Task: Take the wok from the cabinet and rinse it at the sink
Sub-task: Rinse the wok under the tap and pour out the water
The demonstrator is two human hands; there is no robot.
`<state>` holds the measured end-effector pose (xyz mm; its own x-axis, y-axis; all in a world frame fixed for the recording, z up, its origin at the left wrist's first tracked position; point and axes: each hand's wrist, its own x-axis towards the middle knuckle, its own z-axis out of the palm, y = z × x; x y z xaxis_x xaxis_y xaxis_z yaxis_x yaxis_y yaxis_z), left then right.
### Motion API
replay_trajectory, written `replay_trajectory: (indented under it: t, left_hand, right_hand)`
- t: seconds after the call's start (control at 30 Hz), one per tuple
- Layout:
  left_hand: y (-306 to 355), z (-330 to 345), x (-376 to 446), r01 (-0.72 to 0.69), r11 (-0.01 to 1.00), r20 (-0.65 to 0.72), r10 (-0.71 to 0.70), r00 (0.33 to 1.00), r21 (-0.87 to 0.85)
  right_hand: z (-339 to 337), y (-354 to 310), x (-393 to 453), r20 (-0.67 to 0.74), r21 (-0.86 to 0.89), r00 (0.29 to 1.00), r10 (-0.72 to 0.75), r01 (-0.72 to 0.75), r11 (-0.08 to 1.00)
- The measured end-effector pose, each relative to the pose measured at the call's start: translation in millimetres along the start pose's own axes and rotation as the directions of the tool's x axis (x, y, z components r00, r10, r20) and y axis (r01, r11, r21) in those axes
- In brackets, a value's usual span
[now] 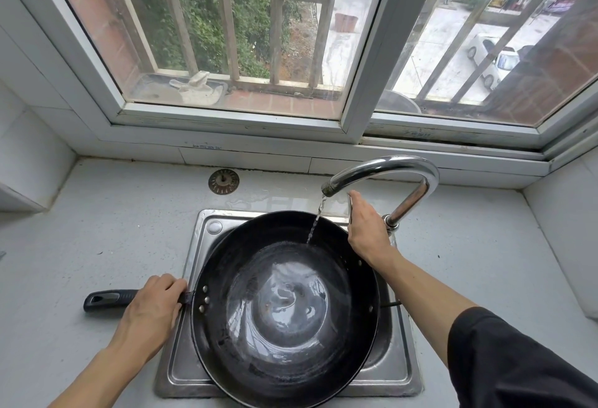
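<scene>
Head view, the only one supplied: wok (284,304) is seen seated in the steel sink (382,378), its rim overhanging the basin on the near and left sides, with its long black handle (106,298) projecting left over the counter (97,229). A thin stream of water (315,225) is delivered from the curved tap (388,170) onto the far inner wall, and a shallow pool is noted in the bottom.

The left hand (150,309) is wrapped over the handle close to the riveted joint, fingers curled round it. The right hand (367,229) is laid against the tap lever beside the spout; fingers appear fairly straight, though the grip on the far side cannot be told.

Handling is judged as follows. The wok is rigid dark metal, probably moderately heavy, and heavier with water held. Wet inner surfaces are expected to be slippery, so the rim is not recommended as a hold. The handle near the rivets is judged the soundest purchase for tilting and swirling. Fragility is not a concern; slopping over the counter is.
</scene>
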<state>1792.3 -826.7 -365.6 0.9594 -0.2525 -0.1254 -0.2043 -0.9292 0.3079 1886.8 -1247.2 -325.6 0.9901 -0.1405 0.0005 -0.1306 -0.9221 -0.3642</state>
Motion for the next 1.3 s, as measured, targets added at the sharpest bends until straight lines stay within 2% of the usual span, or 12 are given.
replay_trajectory:
  t: [0.87,1.1,1.2,1.3]
  left_hand:
    - [1.8,-1.7,-0.7,-0.031,0.999,-0.035,0.031,0.999,0.011]
    - [-0.8,-0.8,-0.2,-0.049,0.998,-0.034,0.050,0.998,0.039]
    - [-0.8,-3.0,0.2,-0.060,0.996,-0.027,0.062,0.998,0.060]
    - [0.0,-5.3,1.1,-0.085,0.993,-0.020,0.087,0.996,0.078]
  right_hand:
    - [-4.6,0.6,-7.8,0.001,0.006,1.000,-0.021,0.021,1.000]
    - [-25.5,-4.5,-38.2,-0.017,0.019,0.993,-0.118,0.119,0.993]
    - [-31.9,-2.4,-58.7,0.026,-0.018,0.992,-0.125,0.125,0.992]
    - [-38.2,1.4,-80.2,0.126,-0.086,0.988,-0.094,0.106,0.991]
